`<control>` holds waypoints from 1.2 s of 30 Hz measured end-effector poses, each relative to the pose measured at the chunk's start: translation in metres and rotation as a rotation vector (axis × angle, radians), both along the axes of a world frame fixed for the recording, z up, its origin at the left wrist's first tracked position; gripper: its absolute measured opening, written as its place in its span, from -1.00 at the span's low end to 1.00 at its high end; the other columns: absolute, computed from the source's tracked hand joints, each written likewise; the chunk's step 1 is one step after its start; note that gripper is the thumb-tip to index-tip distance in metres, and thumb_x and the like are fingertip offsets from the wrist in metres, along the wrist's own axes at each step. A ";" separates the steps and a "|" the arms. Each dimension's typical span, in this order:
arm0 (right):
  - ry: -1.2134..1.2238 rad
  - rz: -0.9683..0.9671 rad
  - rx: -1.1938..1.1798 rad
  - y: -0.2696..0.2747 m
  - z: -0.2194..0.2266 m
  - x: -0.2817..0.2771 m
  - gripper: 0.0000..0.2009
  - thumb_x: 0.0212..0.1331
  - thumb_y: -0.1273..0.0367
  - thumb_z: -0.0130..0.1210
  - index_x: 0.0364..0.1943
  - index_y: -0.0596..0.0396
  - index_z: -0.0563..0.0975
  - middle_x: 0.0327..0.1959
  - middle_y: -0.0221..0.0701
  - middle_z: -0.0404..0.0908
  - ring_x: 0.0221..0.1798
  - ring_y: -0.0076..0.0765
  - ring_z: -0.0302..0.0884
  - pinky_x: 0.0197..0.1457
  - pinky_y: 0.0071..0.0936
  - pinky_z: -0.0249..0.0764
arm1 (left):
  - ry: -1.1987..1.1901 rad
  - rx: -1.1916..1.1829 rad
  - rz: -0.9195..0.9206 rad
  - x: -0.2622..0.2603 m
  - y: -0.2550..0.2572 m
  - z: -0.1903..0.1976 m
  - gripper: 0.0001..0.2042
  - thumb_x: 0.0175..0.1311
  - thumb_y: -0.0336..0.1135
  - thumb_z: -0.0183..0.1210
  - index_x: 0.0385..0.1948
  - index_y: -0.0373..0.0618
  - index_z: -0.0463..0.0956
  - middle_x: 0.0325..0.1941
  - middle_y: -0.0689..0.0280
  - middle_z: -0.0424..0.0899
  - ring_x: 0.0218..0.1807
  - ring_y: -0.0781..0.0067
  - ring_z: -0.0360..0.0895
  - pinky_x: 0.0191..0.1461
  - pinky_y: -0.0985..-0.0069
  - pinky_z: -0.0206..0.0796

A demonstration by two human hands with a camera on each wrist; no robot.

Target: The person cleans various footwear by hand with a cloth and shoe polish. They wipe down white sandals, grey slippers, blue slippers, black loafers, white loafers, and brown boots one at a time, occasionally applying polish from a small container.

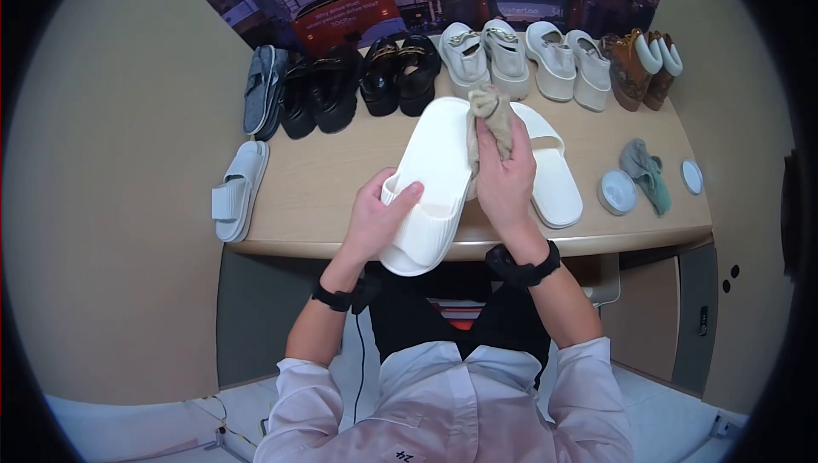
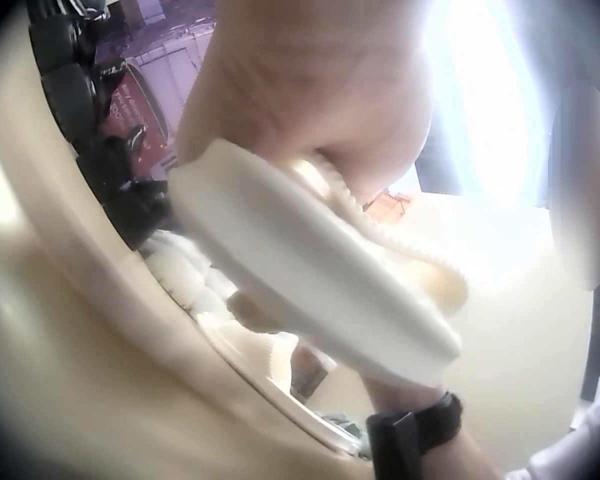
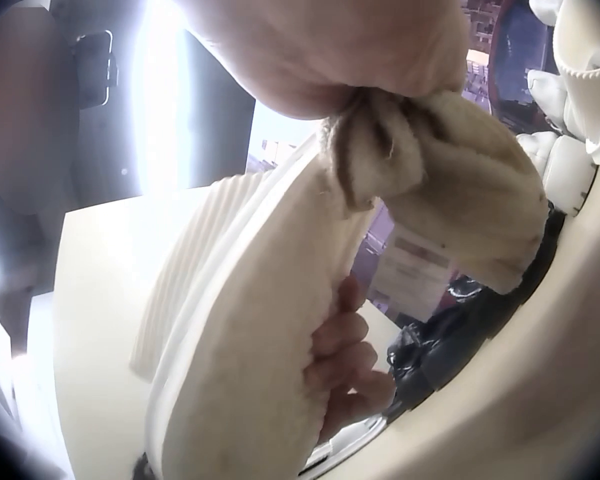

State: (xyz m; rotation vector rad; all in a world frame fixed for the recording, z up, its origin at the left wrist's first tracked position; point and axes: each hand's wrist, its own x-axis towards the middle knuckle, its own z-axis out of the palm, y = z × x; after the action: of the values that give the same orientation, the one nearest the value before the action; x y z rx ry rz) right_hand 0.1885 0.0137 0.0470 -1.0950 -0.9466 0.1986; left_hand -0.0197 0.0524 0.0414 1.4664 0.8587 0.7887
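A white slide sandal (image 1: 436, 152) is held up over the table's front edge, its toe strap toward me. My left hand (image 1: 375, 218) grips it at the strap, thumb on top and fingers underneath, as the fingers (image 3: 345, 365) in the right wrist view show. In my right hand (image 1: 509, 180) is a bunched beige cloth (image 1: 489, 105), pressed to the sandal's right edge near the heel. The matching white slide (image 1: 558, 190) lies on the table just right of that hand. Seen from the left wrist, the sandal's side wall (image 2: 310, 265) faces the camera.
Along the back of the table (image 1: 324, 199) stand grey slippers (image 1: 264, 88), black shoes (image 1: 399, 75), white platform shoes (image 1: 554, 63) and brown boots (image 1: 643, 67). Grey-white slides (image 1: 241, 190) sit at the left edge. At right are a small bowl (image 1: 617, 192), a grey-green cloth (image 1: 649, 175) and a round white lid (image 1: 691, 177).
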 end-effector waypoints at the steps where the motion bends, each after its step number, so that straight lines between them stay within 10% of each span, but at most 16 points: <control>1: -0.078 0.019 -0.006 -0.004 -0.004 -0.007 -0.61 0.42 0.50 0.29 0.30 0.24 0.61 0.15 -0.07 0.71 0.19 0.01 0.73 0.28 -0.23 0.59 | -0.074 -0.017 0.066 0.006 -0.002 -0.003 -0.66 0.61 -0.21 0.32 0.16 -0.31 0.60 -0.03 0.27 0.80 -0.06 0.60 0.72 0.03 0.52 0.58; 16: -0.312 0.026 -0.070 -0.050 -0.045 -0.075 -0.26 0.19 0.55 0.43 0.53 0.16 0.43 0.35 0.06 0.49 0.31 0.22 0.59 0.34 -0.12 0.58 | -0.681 -0.356 0.519 0.030 0.017 -0.003 -0.45 0.80 0.03 -0.02 0.51 -0.26 0.34 0.43 0.09 0.62 0.41 0.17 0.63 0.50 0.17 0.53; 25: -0.265 -0.044 -0.053 -0.052 -0.038 -0.074 -0.39 0.31 0.54 0.35 0.43 0.28 0.40 0.33 0.04 0.50 0.38 0.17 0.53 0.45 -0.09 0.49 | -0.870 -0.472 0.400 0.034 -0.010 -0.012 -0.37 0.79 0.19 -0.13 0.57 -0.14 0.29 0.50 0.20 0.57 0.47 0.20 0.56 0.59 0.22 0.40; 28: -0.178 0.035 -0.191 -0.045 -0.035 -0.037 -0.45 0.34 0.51 0.32 0.40 0.25 0.46 0.26 -0.04 0.59 0.32 0.09 0.60 0.42 -0.16 0.52 | -0.789 -0.503 0.376 0.017 -0.011 0.000 -0.35 0.77 0.19 -0.05 0.58 -0.16 0.27 0.49 0.17 0.56 0.50 0.17 0.52 0.63 0.19 0.32; 32: 0.044 0.370 -0.311 -0.042 0.009 0.019 -0.56 0.42 0.45 0.30 0.35 0.21 0.53 0.15 -0.19 0.74 0.21 -0.22 0.71 0.35 -0.31 0.56 | 0.005 0.546 0.742 -0.033 0.032 -0.024 -0.33 0.67 -0.01 0.21 0.62 -0.20 0.24 0.48 0.08 0.57 0.56 0.18 0.43 0.66 0.11 0.23; 36: -0.195 0.517 -0.363 -0.034 0.034 0.041 -0.57 0.46 0.40 0.30 0.36 0.18 0.55 0.12 -0.24 0.79 0.17 -0.37 0.73 0.29 -0.37 0.59 | 0.470 0.803 0.160 -0.058 0.041 0.031 -0.37 0.61 -0.12 0.31 0.56 -0.27 0.37 0.36 0.13 0.65 0.45 0.33 0.53 0.57 0.27 0.31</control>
State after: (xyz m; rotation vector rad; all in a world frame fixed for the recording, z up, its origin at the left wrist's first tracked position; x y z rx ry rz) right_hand 0.2290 -0.0204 0.0808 -1.1945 -1.3977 0.7194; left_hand -0.0773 0.0935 0.0719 2.3788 1.0787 0.9865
